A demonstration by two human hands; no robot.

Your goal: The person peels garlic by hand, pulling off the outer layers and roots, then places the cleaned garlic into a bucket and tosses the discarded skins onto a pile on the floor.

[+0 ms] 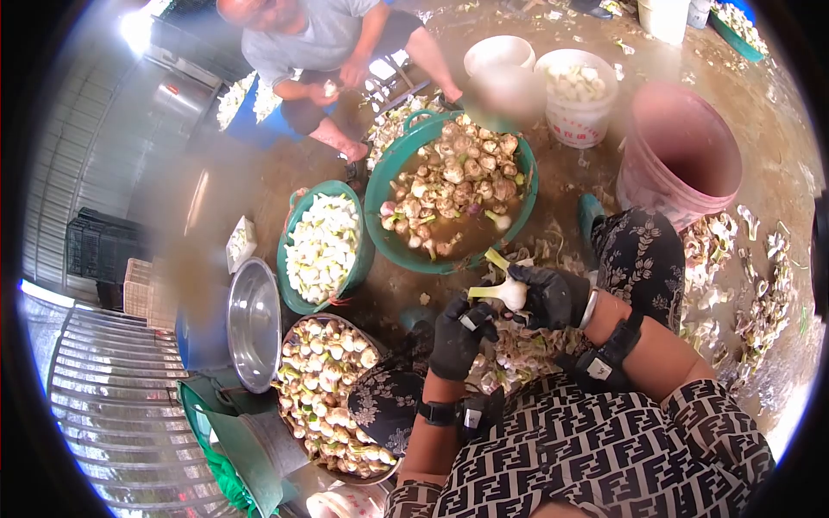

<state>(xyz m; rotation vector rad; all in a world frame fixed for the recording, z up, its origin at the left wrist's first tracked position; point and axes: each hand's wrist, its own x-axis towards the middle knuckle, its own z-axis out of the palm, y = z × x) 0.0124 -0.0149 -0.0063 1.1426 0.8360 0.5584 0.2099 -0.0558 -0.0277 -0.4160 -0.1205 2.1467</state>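
A white garlic bulb (513, 294) with a pale green stem is gripped by my right hand (557, 298), in a black glove, its fingers closed round the bulb's right side. Just below the stem, my left hand (460, 339), also black-gloved, is closed with its fingertips right at the stem; I cannot tell what it holds. A small light patch shows across its fingers. Papery garlic skins (518, 356) lie beneath both hands. Ahead of them stands a green tub (377, 226) of unpeeled garlic bulbs in brown water.
To the left are a green basin (365, 259) of peeled garlic, a metal bowl (252, 324) and a wide container (394, 473) of garlic bulbs. A pink bucket (643, 177) and a white bucket (577, 125) stand right. Across the tub, another person (302, 43) sits handling garlic.
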